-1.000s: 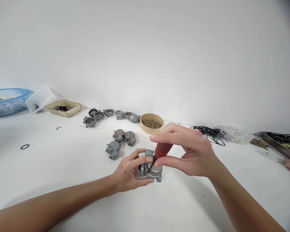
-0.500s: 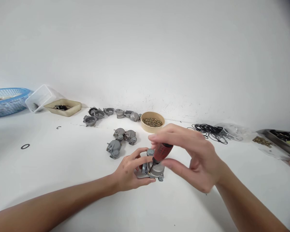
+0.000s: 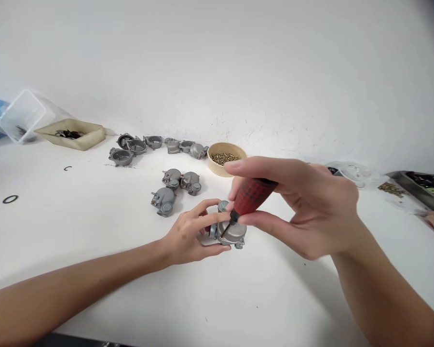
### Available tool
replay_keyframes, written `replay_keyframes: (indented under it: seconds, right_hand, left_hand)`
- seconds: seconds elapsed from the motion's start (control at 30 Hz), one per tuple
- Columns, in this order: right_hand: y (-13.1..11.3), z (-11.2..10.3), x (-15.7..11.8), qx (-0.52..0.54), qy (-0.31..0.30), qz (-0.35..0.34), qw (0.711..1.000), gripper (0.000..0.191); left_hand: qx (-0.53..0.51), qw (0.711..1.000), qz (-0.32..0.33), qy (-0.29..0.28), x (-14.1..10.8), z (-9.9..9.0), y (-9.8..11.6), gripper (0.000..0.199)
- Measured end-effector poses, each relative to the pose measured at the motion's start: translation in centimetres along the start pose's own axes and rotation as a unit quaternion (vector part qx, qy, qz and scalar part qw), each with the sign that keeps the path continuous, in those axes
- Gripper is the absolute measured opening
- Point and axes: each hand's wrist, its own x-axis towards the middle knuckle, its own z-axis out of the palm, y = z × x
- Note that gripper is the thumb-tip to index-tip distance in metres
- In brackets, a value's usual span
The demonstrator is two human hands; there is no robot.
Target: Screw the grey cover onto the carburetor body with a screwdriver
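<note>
on the white table (image 3: pixel 94 270) the left hand (image 3: pixel 188 236) gripped a grey metal part (image 3: pixel 231 232) near the middle, and the right hand (image 3: pixel 311 207) was closed around a red screwdriver (image 3: pixel 251 195) with its tip on the part. i think the tip should stay straight in the screw while the left hand holds the part firm. behind stood a bowl of screws (image 3: pixel 226 158) and more grey parts (image 3: pixel 175 188), well apart, so nothing blocked the hands.

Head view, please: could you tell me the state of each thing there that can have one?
Left hand: closed around the metal part, steadying it on the table.
Right hand: gripping the screwdriver.
Screwdriver: tilted, tip down on the metal part.
Bowl: upright, holding screws.
Clear tub: tipped on its side.
Beige tray: flat, holding dark bits.
</note>
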Motion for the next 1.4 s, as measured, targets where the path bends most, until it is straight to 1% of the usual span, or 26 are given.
replay_keyframes:
  seconds: [0.07, 0.13, 0.3, 0.47, 0.6, 0.67, 0.77, 0.83, 0.87, 0.9, 1.0, 1.07, 1.13, 1.23, 1.3, 1.4]
  right_hand:
    - [0.3, 0.0, 0.0, -0.017, 0.007, -0.012, 1.0, 0.051]
    - [0.2, -0.2, 0.1, -0.016, 0.003, -0.017, 1.0, 0.051]
    - [-0.4, -0.2, 0.4, 0.038, -0.009, -0.025, 0.999, 0.054]
    - [-0.1, -0.1, 0.6, -0.005, 0.02, -0.08, 0.997, 0.053]
    - [-0.8, -0.6, 0.7, 0.016, -0.009, -0.061, 0.998, 0.05]
    - [-1.0, -0.6, 0.7, 0.032, -0.013, -0.06, 0.998, 0.047]
    - [-0.7, -0.3, 0.8, 0.012, 0.022, -0.063, 0.998, 0.041]
    - [-0.4, -0.1, 0.7, -0.018, 0.041, -0.054, 0.998, 0.041]
    - [-0.5, -0.2, 0.7, -0.026, 0.041, -0.048, 0.998, 0.043]
    - [-0.6, -0.2, 0.7, -0.026, 0.032, -0.043, 0.998, 0.045]
    - [-1.1, -0.6, 0.6, 0.014, -0.025, -0.044, 0.999, 0.051]
    - [-1.1, -0.6, 0.6, 0.041, -0.044, -0.058, 0.996, 0.05]
    - [-0.9, -0.3, 0.7, 0.051, -0.031, -0.077, 0.995, 0.045]
    - [-0.2, 0.3, 0.9, 0.047, -0.002, -0.089, 0.995, 0.038]
    - [-0.1, 0.5, 1.0, 0.043, 0.011, -0.092, 0.995, 0.038]
    - [-0.4, 0.3, 0.9, 0.048, 0.009, -0.089, 0.995, 0.041]
  left_hand:
    - [-0.001, 1.0, -0.016, -0.013, 0.1, 0.0, 0.1, 0.044]
    - [-0.002, 1.0, -0.022, -0.019, 0.1, -0.1, 0.1, 0.046]
    - [-0.007, 1.0, 0.007, 0.0, -0.1, 0.0, -0.1, 0.046]
    - [-0.003, 1.0, -0.013, -0.023, 0.1, 0.0, 0.1, 0.045]
    - [-0.007, 1.0, -0.001, -0.007, 0.0, 0.1, -0.1, 0.048]
    - [-0.013, 1.0, 0.007, 0.0, -0.1, 0.2, -0.2, 0.046]
    - [-0.018, 1.0, 0.006, 0.003, -0.2, 0.2, -0.2, 0.046]
    - [-0.015, 1.0, 0.011, 0.008, -0.2, 0.2, -0.1, 0.048]
    - [-0.014, 1.0, 0.013, 0.009, -0.2, 0.3, -0.1, 0.048]
    - [-0.013, 1.0, 0.012, 0.008, -0.1, 0.2, -0.1, 0.046]
    - [-0.014, 1.0, 0.01, 0.004, -0.1, 0.2, -0.1, 0.042]
    - [-0.015, 0.999, 0.028, 0.021, 0.0, 0.2, 0.0, 0.041]
    - [-0.015, 0.999, 0.037, 0.026, 0.0, 0.2, 0.0, 0.041]
    - [-0.015, 1.0, -0.001, 0.001, 0.1, 0.2, 0.1, 0.044]
    - [-0.016, 1.0, -0.023, -0.005, 0.0, 0.3, 0.1, 0.045]
    - [-0.018, 1.0, -0.015, 0.002, -0.1, 0.3, 0.0, 0.044]
